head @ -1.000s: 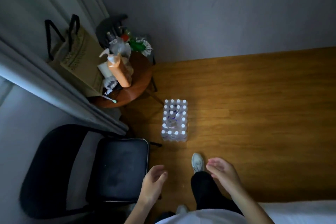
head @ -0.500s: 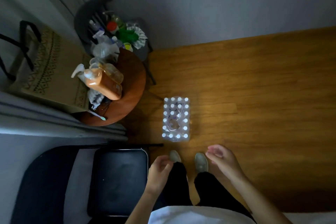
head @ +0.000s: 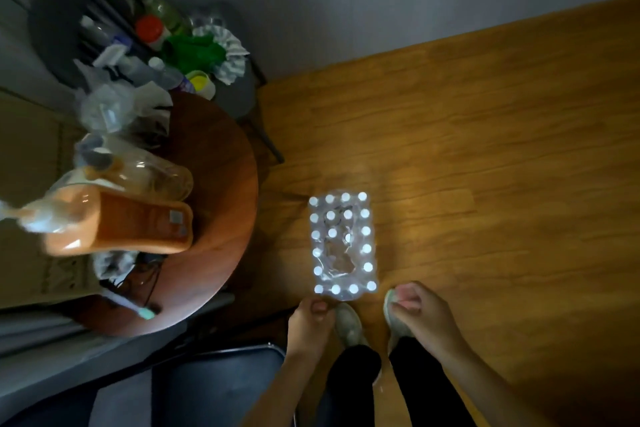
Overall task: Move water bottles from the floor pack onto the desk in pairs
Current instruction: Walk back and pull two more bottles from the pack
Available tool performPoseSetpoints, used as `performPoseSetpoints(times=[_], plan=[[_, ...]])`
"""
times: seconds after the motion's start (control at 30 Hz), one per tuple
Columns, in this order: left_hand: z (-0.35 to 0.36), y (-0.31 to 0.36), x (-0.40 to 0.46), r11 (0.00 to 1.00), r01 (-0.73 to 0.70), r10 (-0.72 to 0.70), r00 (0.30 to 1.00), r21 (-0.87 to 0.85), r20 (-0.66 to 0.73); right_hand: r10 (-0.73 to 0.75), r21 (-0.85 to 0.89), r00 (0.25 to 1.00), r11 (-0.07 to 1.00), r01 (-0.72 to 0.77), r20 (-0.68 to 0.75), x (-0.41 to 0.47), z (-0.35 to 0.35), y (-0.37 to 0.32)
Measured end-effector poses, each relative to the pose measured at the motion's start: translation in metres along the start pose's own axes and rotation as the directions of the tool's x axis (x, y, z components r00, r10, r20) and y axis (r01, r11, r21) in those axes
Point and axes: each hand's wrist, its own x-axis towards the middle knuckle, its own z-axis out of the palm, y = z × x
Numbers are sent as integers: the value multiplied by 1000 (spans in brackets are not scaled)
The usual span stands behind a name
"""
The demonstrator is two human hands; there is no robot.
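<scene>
Just short of the pack's (head: pixel 342 243) near edge, both hands (head: pixel 309 322) (head: pixel 420 314) hover half-curled, grip empty.

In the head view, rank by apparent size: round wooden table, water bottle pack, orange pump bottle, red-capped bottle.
1. round wooden table
2. orange pump bottle and water bottle pack: similar; the pump bottle sits nearer the camera, so I won't rank them
3. red-capped bottle
</scene>
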Motion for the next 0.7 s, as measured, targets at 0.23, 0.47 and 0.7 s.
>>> performPoseSetpoints(times=[0.23, 0.47, 0.7], plan=[[55, -24, 140, 996, -9, 11, 1000, 86, -21, -76, -134, 997, 988, 77, 16, 141, 59, 42], [116, -60, 282, 975, -82, 105, 989, 205, -103, -280, -379, 959, 883, 278, 51, 279, 120, 86], [150, -81, 378, 888, -206, 279, 952, 411, -126, -438, -717, 883, 561, 415, 168, 357, 168, 122]])
